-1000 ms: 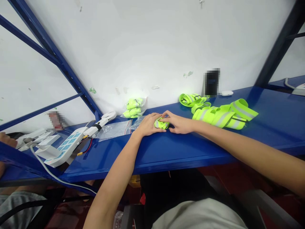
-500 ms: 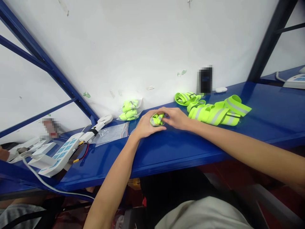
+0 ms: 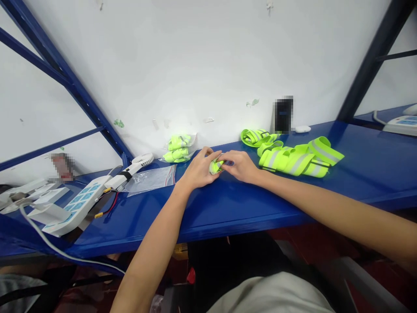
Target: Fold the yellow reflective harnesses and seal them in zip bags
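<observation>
A small bundle of neon yellow-green reflective strap (image 3: 215, 166) sits between my hands over the front half of the blue table (image 3: 208, 208). My left hand (image 3: 200, 168) wraps round its left side. The fingertips of my right hand (image 3: 239, 165) pinch its right edge. Clear film seems to surround the bundle, though the fingers cover part of it. To the right lies a loose pile of the same strap (image 3: 295, 160), with a rolled strap (image 3: 254, 137) behind it. Bagged strap rolls (image 3: 177, 148) rest against the wall at the left.
Left of my hands are a flat clear zip bag (image 3: 151, 179), a white handheld fan (image 3: 142, 161), a power strip (image 3: 78, 204) and a red-black cable (image 3: 112, 204). A dark blurred object (image 3: 283, 115) and a white case (image 3: 302, 129) stand at the back right.
The fingers of both hands have shifted round the bundle, and less of its open end shows. The whole view has tilted slightly; the things on the table look otherwise the same.
</observation>
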Demonstrator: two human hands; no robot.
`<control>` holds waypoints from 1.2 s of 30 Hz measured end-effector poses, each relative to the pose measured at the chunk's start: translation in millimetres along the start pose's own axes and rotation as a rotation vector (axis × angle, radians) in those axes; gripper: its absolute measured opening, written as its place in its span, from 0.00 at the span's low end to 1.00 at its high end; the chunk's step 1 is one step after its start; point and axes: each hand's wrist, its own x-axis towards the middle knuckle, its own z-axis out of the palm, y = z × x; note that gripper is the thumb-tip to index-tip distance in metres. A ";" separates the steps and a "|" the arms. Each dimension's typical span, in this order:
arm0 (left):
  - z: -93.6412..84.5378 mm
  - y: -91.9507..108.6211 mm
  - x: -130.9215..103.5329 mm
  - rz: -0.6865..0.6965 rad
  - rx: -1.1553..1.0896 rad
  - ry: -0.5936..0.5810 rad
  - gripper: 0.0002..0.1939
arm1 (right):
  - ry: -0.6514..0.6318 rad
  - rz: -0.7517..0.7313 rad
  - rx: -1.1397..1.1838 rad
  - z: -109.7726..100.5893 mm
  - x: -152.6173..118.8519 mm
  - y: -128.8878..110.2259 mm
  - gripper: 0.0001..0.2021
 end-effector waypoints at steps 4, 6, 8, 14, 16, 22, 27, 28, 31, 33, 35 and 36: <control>5.8 1.0 -0.1 0.021 -0.034 0.031 0.25 | -0.097 -0.012 -0.129 -0.5 -1.2 -2.1 0.10; 7.9 0.1 -1.0 0.025 -0.055 0.027 0.25 | -0.236 -0.007 -0.111 -4.0 -2.3 -3.1 0.14; 8.9 -1.1 -2.5 0.015 -0.077 0.030 0.26 | -0.338 0.008 -0.051 -8.4 -3.2 -5.3 0.15; 14.8 13.1 -3.6 -0.051 -0.273 0.086 0.41 | -0.441 0.163 0.265 -14.7 -0.5 -11.7 0.17; 16.3 21.3 1.0 -0.043 -0.395 0.131 0.44 | -0.441 0.263 0.399 -12.2 2.5 -9.2 0.21; -6.4 -5.3 17.9 -0.267 -0.777 0.538 0.24 | -0.220 0.610 0.650 -0.5 9.7 0.0 0.13; -3.3 -47.7 11.0 -0.655 -0.743 0.521 0.22 | -0.270 0.582 0.916 0.4 12.8 -5.7 0.10; 2.6 -50.6 8.2 -0.687 -0.666 0.368 0.23 | -0.259 0.562 0.882 -0.1 13.2 -6.8 0.11; 18.0 -49.5 1.3 -0.622 -0.421 0.014 0.25 | -0.202 0.544 0.736 -2.3 13.5 -8.0 0.15; 20.3 -44.5 -1.2 -0.592 -0.351 -0.093 0.26 | -0.207 0.569 0.701 -4.4 13.4 -7.7 0.18; 16.8 -38.5 -2.5 -0.608 -0.364 -0.184 0.29 | -0.220 0.611 0.691 -6.9 13.6 -7.3 0.17; 14.2 -35.7 -2.9 -0.614 -0.394 -0.226 0.29 | -0.222 0.628 0.684 -8.1 13.7 -7.1 0.16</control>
